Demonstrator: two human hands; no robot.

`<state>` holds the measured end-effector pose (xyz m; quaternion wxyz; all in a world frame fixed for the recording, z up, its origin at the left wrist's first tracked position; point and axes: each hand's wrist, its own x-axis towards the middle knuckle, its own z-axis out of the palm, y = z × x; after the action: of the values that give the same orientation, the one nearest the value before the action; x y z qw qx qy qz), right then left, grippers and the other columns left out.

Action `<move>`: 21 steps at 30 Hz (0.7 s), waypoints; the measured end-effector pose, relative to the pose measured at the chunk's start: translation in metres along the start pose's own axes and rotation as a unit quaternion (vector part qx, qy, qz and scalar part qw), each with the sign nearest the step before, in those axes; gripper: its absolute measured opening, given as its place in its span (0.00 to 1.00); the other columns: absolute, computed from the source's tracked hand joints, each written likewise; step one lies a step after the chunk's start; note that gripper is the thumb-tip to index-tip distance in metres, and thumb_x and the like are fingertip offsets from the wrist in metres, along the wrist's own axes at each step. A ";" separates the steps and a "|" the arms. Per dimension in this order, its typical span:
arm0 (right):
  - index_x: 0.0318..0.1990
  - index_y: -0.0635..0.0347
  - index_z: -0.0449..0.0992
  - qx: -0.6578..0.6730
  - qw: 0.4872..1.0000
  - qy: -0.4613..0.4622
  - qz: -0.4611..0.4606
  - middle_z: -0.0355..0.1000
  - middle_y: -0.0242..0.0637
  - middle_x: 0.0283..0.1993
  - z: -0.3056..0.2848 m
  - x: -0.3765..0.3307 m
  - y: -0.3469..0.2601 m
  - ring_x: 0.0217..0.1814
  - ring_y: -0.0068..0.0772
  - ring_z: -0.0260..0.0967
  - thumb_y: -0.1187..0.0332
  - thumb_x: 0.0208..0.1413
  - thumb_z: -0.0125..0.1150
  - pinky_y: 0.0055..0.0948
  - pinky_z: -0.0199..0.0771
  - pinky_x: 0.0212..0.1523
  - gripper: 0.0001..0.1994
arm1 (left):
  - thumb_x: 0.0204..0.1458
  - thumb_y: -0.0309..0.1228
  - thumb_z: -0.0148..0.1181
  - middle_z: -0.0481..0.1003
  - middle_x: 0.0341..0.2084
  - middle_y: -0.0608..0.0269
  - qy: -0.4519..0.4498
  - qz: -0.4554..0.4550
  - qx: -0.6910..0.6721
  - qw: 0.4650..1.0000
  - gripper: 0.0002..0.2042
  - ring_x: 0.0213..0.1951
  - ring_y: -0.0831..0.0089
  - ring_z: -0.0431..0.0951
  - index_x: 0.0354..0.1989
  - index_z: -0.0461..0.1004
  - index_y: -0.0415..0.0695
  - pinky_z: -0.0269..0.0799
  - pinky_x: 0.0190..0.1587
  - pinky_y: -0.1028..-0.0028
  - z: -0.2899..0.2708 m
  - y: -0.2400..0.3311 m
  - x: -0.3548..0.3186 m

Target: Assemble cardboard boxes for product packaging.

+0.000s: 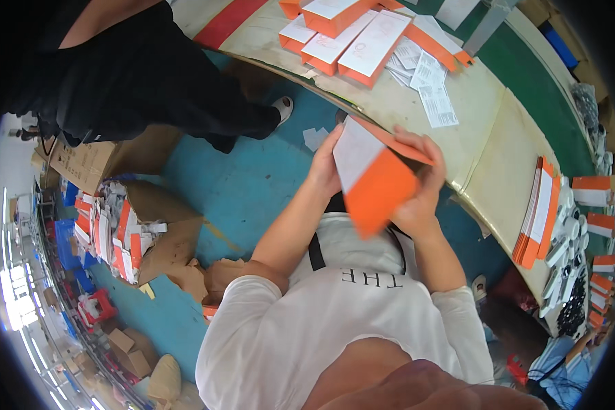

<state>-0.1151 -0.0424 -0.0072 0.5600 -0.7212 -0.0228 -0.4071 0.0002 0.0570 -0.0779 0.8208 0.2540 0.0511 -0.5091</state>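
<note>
Between my two hands, in front of my body, is an orange and white cardboard box (379, 181), tilted, with an orange flap raised along its far side. My left hand (326, 164) grips its left edge. My right hand (424, 195) holds the right side, fingers bent around the flap. What lies inside the box cannot be made out. Beyond my hands, several orange and white boxes (374, 44) are stacked on the table (482, 160). Printed leaflets (436, 104) lie beside that stack. Flat orange and white cartons (541, 212) rest further right on the table.
White parts (566, 256) and small black pieces (572, 307) sit at the table's right end. A green strip (526, 102) runs along its far side. At left, a person in dark clothes (150, 75) stands near an open brown carton (164, 219) filled with orange and white packaging.
</note>
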 end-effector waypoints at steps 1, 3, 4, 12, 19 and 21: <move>0.56 0.60 0.54 -0.047 0.998 -0.036 0.030 0.61 0.45 0.53 0.000 0.002 -0.004 0.57 0.41 0.60 0.70 0.30 0.72 0.35 0.57 0.58 0.41 | 0.56 0.45 0.44 0.72 0.44 0.60 -0.018 0.001 -0.011 1.000 0.21 0.46 0.68 0.72 0.50 0.66 0.43 0.66 0.50 0.71 0.002 -0.001 -0.001; 0.58 0.60 0.52 -0.053 0.998 -0.034 0.012 0.62 0.46 0.52 0.006 0.000 -0.001 0.56 0.43 0.60 0.69 0.31 0.72 0.36 0.59 0.57 0.43 | 0.55 0.46 0.42 0.71 0.44 0.58 -0.001 0.056 -0.049 0.997 0.21 0.46 0.65 0.72 0.51 0.66 0.46 0.66 0.51 0.68 0.020 -0.002 -0.007; 0.59 0.60 0.51 -0.043 0.999 -0.029 0.008 0.62 0.46 0.52 0.009 0.002 -0.001 0.56 0.43 0.60 0.69 0.31 0.72 0.36 0.59 0.56 0.44 | 0.55 0.46 0.42 0.71 0.44 0.57 0.017 0.099 -0.065 0.993 0.20 0.46 0.63 0.72 0.51 0.66 0.47 0.65 0.52 0.66 0.028 -0.002 -0.007; 0.63 0.65 0.42 -0.082 0.991 -0.066 0.084 0.60 0.48 0.55 0.025 0.010 -0.016 0.55 0.44 0.61 0.72 0.32 0.69 0.34 0.63 0.53 0.49 | 0.55 0.50 0.40 0.69 0.47 0.56 -0.068 0.035 -0.100 0.992 0.23 0.49 0.60 0.69 0.52 0.65 0.47 0.64 0.53 0.60 -0.006 -0.002 -0.010; 0.57 0.65 0.46 0.072 0.974 0.114 0.183 0.58 0.47 0.54 -0.001 0.038 0.012 0.54 0.36 0.63 0.74 0.42 0.64 0.34 0.63 0.55 0.37 | 0.35 0.38 0.69 0.55 0.57 0.46 0.076 0.533 0.647 0.541 0.41 0.56 0.52 0.60 0.59 0.53 0.47 0.58 0.55 0.56 0.007 0.009 -0.024; 0.57 0.65 0.46 0.163 0.956 0.080 0.232 0.59 0.46 0.53 0.007 0.039 0.006 0.54 0.35 0.63 0.72 0.44 0.64 0.34 0.64 0.53 0.36 | 0.32 0.33 0.72 0.56 0.55 0.42 -0.015 0.562 0.710 0.423 0.41 0.53 0.44 0.61 0.57 0.55 0.47 0.60 0.51 0.53 0.020 0.009 -0.020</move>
<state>-0.0825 -0.0556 0.0118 0.7490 -0.5705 0.1243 -0.3131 -0.0051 0.0674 -0.0504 0.4537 0.7118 -0.4950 0.2062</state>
